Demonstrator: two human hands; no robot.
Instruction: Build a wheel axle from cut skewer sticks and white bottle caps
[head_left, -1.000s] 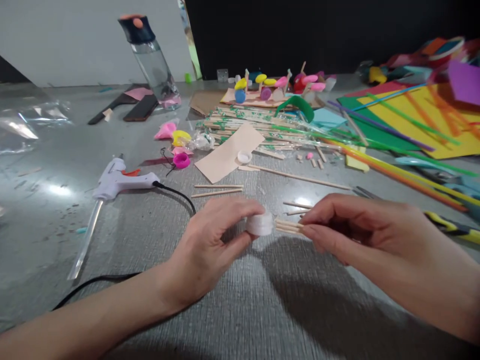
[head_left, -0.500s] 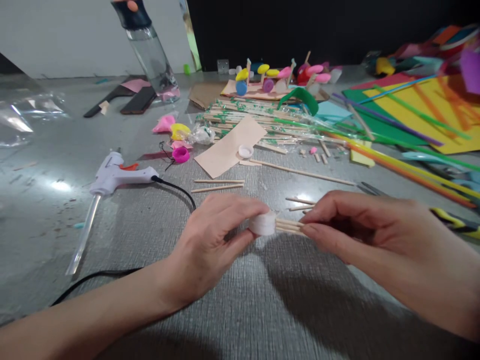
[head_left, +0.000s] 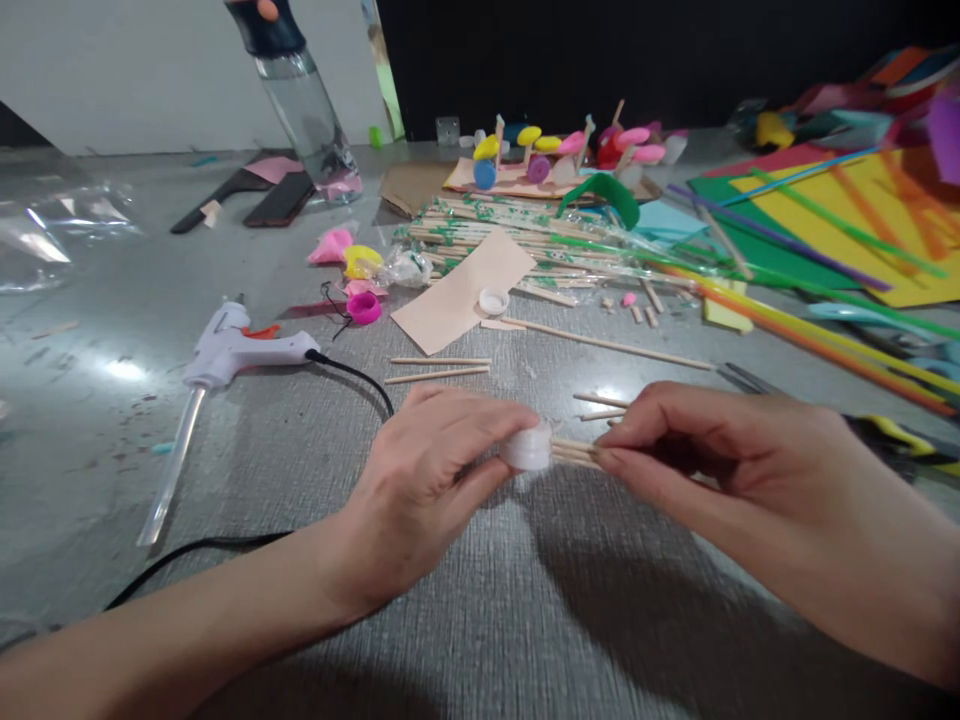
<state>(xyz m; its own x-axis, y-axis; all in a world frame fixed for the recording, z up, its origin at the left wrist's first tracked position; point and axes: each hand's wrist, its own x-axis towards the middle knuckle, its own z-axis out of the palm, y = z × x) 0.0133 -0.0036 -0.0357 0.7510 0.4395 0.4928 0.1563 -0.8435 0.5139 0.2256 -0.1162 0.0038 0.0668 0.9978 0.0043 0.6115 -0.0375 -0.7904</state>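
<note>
Between the thumb and fingers of my left hand (head_left: 420, 490) is a white bottle cap (head_left: 527, 447), turned on its side. Several thin wooden sticks (head_left: 574, 452) run from the cap's right side into the pinch of my right hand (head_left: 720, 480). Whether they are fixed to the cap I cannot tell. More short sticks (head_left: 602, 400) lie just behind my right fingertips. Two cut sticks (head_left: 439, 376) rest on the table beyond my left hand. Another white cap (head_left: 493, 301) sits at the edge of a beige paper strip (head_left: 465, 290).
A white glue gun (head_left: 240, 345) with its black cord lies at left. Scissors (head_left: 900, 440) are beside my right hand. At the back stand a water bottle (head_left: 304, 110) and a small decorated model (head_left: 540, 175). Packed sticks (head_left: 465, 220) and coloured paper (head_left: 795, 230) spread behind.
My right fingertips have shifted slightly left along the sticks, toward the cap. The left hand keeps its hold on the cap. The whole view has moved a little.
</note>
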